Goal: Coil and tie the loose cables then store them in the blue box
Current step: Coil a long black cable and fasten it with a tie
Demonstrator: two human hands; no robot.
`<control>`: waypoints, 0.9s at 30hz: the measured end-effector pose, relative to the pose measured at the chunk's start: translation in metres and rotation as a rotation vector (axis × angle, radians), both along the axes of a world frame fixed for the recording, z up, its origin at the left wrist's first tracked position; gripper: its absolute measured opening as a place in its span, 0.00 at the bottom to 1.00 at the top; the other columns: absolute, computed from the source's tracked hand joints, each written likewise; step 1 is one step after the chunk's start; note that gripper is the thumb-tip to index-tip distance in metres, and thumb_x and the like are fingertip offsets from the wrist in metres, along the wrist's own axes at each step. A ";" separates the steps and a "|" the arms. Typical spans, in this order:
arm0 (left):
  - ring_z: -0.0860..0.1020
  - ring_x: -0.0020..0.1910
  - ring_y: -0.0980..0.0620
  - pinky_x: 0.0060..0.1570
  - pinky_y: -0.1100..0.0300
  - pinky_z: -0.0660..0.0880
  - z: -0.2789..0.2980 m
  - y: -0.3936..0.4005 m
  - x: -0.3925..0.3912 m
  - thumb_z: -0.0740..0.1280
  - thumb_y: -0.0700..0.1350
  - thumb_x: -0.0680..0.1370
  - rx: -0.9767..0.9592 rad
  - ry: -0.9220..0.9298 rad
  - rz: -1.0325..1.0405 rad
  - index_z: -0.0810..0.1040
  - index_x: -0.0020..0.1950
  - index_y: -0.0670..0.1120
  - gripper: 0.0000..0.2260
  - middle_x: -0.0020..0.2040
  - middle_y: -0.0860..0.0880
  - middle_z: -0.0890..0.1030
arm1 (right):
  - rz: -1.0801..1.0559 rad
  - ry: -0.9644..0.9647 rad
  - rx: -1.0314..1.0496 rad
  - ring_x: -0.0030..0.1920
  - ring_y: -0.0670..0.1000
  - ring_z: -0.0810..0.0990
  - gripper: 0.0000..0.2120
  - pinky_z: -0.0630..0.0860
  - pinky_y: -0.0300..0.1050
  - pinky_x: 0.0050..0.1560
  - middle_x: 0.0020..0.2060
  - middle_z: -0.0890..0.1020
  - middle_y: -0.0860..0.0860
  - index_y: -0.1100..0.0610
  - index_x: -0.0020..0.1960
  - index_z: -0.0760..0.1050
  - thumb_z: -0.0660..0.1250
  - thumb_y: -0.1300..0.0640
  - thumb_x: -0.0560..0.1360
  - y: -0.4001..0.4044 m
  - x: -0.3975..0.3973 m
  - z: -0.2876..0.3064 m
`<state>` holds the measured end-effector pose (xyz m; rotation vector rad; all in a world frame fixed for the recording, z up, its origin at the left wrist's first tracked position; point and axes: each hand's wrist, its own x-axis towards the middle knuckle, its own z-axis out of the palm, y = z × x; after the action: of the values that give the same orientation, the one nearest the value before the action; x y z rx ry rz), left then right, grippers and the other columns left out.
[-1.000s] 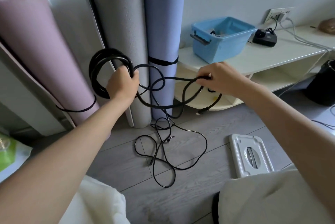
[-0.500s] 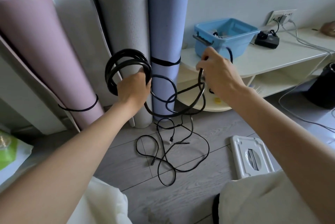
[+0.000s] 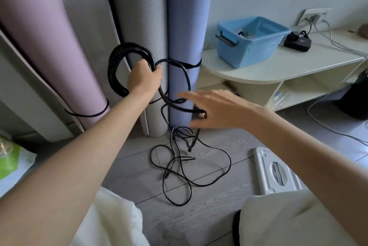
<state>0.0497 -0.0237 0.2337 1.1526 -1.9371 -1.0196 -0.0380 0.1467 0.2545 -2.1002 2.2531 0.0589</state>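
Moved: right hand (image 3: pixel 217 109) has dropped from up near the blue box (image 3: pixel 250 41) to low beside the thick cable's loose run; coil sits higher vs before.
L grip: left hand (image 3: pixel 144 77) wraps round the coiled black cable (image 3: pixel 117 66), fingers curled tight.
R grip: fingers spread flat, blurred; touching the loose strand or not, can't tell.
Below grip: thin cable (image 3: pixel 189 168) tangled on floor.
Right of grip: blue box on white shelf (image 3: pixel 258 70), cables inside.
Writing: none legible.
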 end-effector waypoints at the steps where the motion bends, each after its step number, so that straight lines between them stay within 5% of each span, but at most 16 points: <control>1: 0.81 0.42 0.38 0.42 0.46 0.78 0.003 -0.001 -0.001 0.62 0.46 0.77 0.001 0.038 0.011 0.69 0.34 0.45 0.12 0.35 0.44 0.81 | -0.012 0.016 -0.120 0.54 0.53 0.79 0.27 0.77 0.46 0.50 0.62 0.76 0.51 0.53 0.71 0.63 0.66 0.52 0.75 0.001 -0.008 0.000; 4: 0.76 0.30 0.44 0.25 0.64 0.69 0.009 -0.002 -0.001 0.61 0.45 0.78 0.082 0.244 0.071 0.67 0.34 0.47 0.13 0.29 0.51 0.76 | -0.094 0.015 -0.551 0.41 0.59 0.79 0.07 0.79 0.55 0.41 0.43 0.80 0.57 0.63 0.49 0.78 0.66 0.68 0.71 0.002 -0.030 0.004; 7: 0.70 0.22 0.54 0.18 0.70 0.60 0.018 0.001 -0.001 0.61 0.45 0.78 0.119 0.409 0.110 0.66 0.35 0.47 0.12 0.28 0.52 0.74 | -0.425 -0.133 -0.847 0.55 0.59 0.72 0.08 0.70 0.53 0.56 0.53 0.76 0.58 0.60 0.51 0.78 0.66 0.60 0.74 -0.004 -0.044 0.014; 9: 0.69 0.21 0.56 0.18 0.70 0.59 0.026 0.005 -0.002 0.61 0.44 0.78 0.116 0.490 0.111 0.65 0.35 0.47 0.12 0.27 0.51 0.73 | -0.705 -0.386 -0.661 0.60 0.57 0.69 0.18 0.66 0.48 0.61 0.59 0.71 0.57 0.56 0.61 0.73 0.68 0.51 0.73 -0.007 -0.052 0.018; 11: 0.68 0.20 0.57 0.18 0.69 0.58 0.033 0.011 -0.002 0.61 0.43 0.78 0.147 0.570 0.086 0.65 0.34 0.47 0.13 0.28 0.51 0.72 | -0.789 -0.872 -0.443 0.51 0.55 0.77 0.22 0.74 0.49 0.54 0.54 0.75 0.56 0.55 0.64 0.69 0.69 0.51 0.73 -0.005 -0.050 0.012; 14: 0.69 0.23 0.54 0.25 0.64 0.65 0.031 0.015 -0.004 0.62 0.44 0.78 0.131 0.553 0.060 0.66 0.31 0.48 0.15 0.27 0.51 0.73 | -0.644 -1.499 -0.307 0.34 0.51 0.82 0.06 0.76 0.41 0.38 0.40 0.83 0.54 0.60 0.52 0.74 0.60 0.60 0.79 -0.008 -0.039 -0.001; 18: 0.77 0.33 0.41 0.40 0.50 0.74 0.013 0.016 -0.005 0.61 0.47 0.77 -0.020 0.395 0.043 0.71 0.33 0.45 0.13 0.27 0.52 0.75 | -0.551 -1.863 -0.310 0.31 0.48 0.74 0.11 0.67 0.39 0.36 0.27 0.74 0.50 0.60 0.46 0.73 0.52 0.63 0.78 -0.020 -0.029 0.011; 20: 0.79 0.39 0.39 0.44 0.48 0.76 0.002 0.014 -0.004 0.60 0.50 0.76 -0.067 0.286 0.060 0.75 0.38 0.38 0.16 0.30 0.48 0.78 | -0.489 -1.695 -0.311 0.24 0.45 0.61 0.13 0.60 0.37 0.29 0.25 0.63 0.49 0.60 0.42 0.73 0.51 0.62 0.78 -0.022 -0.025 0.011; 23: 0.81 0.38 0.40 0.38 0.48 0.79 -0.003 -0.002 -0.001 0.61 0.53 0.74 0.040 0.286 0.162 0.75 0.43 0.36 0.18 0.39 0.39 0.81 | -0.335 -1.186 -0.192 0.24 0.46 0.57 0.17 0.54 0.37 0.25 0.24 0.61 0.48 0.57 0.39 0.74 0.51 0.61 0.80 -0.018 -0.023 0.012; 25: 0.76 0.21 0.53 0.21 0.64 0.72 0.000 -0.018 0.004 0.61 0.46 0.78 0.274 0.431 0.289 0.69 0.38 0.42 0.11 0.33 0.45 0.77 | -0.252 -0.970 -0.038 0.26 0.47 0.58 0.18 0.56 0.41 0.29 0.24 0.62 0.48 0.54 0.36 0.77 0.54 0.62 0.78 -0.008 -0.026 0.011; 27: 0.63 0.13 0.58 0.15 0.71 0.58 0.005 -0.034 0.015 0.59 0.41 0.80 0.510 0.569 0.396 0.64 0.34 0.45 0.14 0.28 0.49 0.71 | -0.206 -0.688 0.183 0.27 0.47 0.62 0.19 0.60 0.43 0.34 0.24 0.65 0.47 0.49 0.31 0.78 0.58 0.63 0.75 0.003 -0.033 0.000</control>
<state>0.0648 -0.0582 0.2384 1.2651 -0.9847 -1.4598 -0.0711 0.1494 0.2548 -1.4733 1.9238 -0.3889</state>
